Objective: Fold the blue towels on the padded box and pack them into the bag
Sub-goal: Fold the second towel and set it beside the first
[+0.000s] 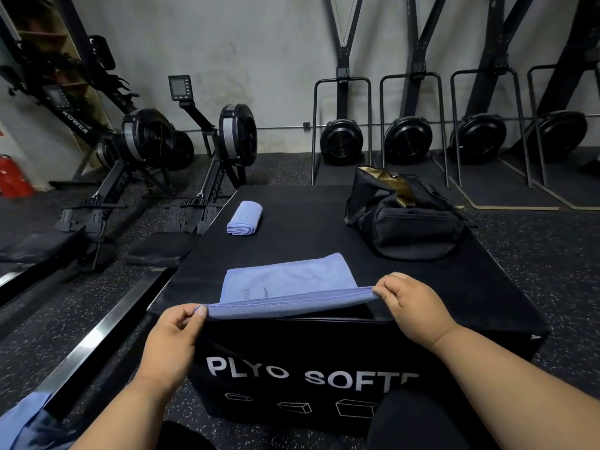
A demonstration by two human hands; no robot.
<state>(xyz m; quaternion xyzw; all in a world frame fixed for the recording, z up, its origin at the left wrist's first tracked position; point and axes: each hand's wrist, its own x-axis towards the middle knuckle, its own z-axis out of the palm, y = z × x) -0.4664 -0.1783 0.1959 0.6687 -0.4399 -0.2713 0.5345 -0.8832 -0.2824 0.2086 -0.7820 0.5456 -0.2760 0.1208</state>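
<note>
Head view check: what's the risk?
— I pinch the near corners of the flat towel [289,282] with left hand [172,332] and right hand [412,306] at the padded box's [454,287] near edge. One slip and it slides off.
— The bag [402,219]?
— Far right, unzipped; contents unseen. A folded towel [244,219] waits far left.

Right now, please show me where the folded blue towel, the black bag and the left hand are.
folded blue towel [245,218]: head view, middle of its top layer.
black bag [418,227]: head view, its near side panel.
left hand [177,332]: head view, back of the hand.
</note>
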